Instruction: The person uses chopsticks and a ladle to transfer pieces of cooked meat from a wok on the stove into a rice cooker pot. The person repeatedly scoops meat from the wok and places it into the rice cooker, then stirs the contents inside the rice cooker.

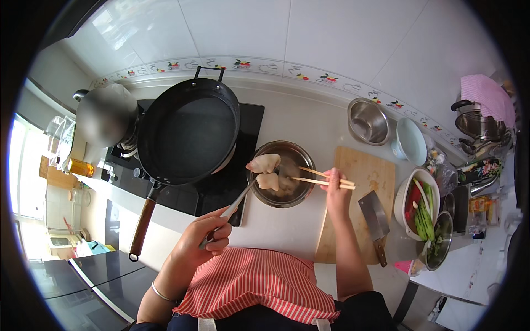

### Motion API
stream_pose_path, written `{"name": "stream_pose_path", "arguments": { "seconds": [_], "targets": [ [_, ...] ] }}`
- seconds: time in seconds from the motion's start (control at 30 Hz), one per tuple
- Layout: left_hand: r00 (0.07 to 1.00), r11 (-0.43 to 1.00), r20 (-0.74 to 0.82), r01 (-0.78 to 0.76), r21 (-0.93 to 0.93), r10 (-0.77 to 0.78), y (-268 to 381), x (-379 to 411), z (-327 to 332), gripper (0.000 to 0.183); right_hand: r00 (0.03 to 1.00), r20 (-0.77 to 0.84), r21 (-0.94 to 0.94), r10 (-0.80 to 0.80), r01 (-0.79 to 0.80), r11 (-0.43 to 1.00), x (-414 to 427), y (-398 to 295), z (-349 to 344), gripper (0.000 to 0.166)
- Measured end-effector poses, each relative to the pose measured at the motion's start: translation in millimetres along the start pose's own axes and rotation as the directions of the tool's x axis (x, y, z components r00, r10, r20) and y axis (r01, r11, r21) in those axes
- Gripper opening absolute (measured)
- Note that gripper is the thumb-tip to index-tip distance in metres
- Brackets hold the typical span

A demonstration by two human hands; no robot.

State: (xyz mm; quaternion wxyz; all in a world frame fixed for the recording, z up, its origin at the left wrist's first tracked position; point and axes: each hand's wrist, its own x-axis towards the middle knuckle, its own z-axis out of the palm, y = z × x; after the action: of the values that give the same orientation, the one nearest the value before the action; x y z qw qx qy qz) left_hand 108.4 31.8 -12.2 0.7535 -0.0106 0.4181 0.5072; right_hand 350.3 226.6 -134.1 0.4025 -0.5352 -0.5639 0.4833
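My left hand (212, 231) grips the handle of a long utensil (239, 204) that reaches up to the metal bowl. Two pieces of pale, cooked-looking meat (265, 164) sit at its far end, over the bowl's left side, hiding most of the utensil's head. In my right hand (334, 191) is a pair of wooden chopsticks (316, 180), spread apart, with their tips over or in the bowl. The round stainless steel bowl (311, 162) holds cloudy liquid with more pale pieces (285, 189) in it, partly submerged.
Left of the bowl, a large black frying pan (194, 136) rests on the black cooktop (251, 120); its wooden handle (143, 225) juts towards me. A cleaver (374, 217) lies on the wooden cutting board (364, 165) at right. Beyond are a white vegetable basin (402, 207) and a steel bowl (367, 120).
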Motion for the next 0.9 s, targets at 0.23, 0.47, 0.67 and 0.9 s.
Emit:
{"name": "stream_pose_path", "arguments": {
  "seconds": [0.23, 0.47, 0.67, 0.9],
  "targets": [
    [0.999, 1.000, -0.034, -0.016, -0.007, 0.016, -1.6, -2.0, -3.7, 0.028, 0.999, -0.022, 0.116, -0.036, 0.038, 0.992, -8.1, 19.6, 1.5, 0.030],
    [0.999, 1.000, -0.049, -0.019, 0.003, 0.019, -1.7, -3.3, -4.5, 0.022, 0.995, 0.063, 0.336, -0.075, 0.050, 0.941, -11.8, -31.9, -44.4, 0.028],
    [1.000, 0.999, -0.025, 0.016, -0.043, -0.017, -2.2, -1.6, -2.9, 0.013, 0.921, 0.308, 0.227, -0.238, 0.172, 0.959, -27.0, -74.0, -46.6, 0.023],
    [0.998, 0.998, -0.035, 0.055, -0.026, -0.056, -1.7, 0.4, 5.2, 0.013, 0.757, 0.451, -0.011, -0.473, 0.534, 0.845, -32.3, -88.5, -29.6, 0.011]
  ]
}}
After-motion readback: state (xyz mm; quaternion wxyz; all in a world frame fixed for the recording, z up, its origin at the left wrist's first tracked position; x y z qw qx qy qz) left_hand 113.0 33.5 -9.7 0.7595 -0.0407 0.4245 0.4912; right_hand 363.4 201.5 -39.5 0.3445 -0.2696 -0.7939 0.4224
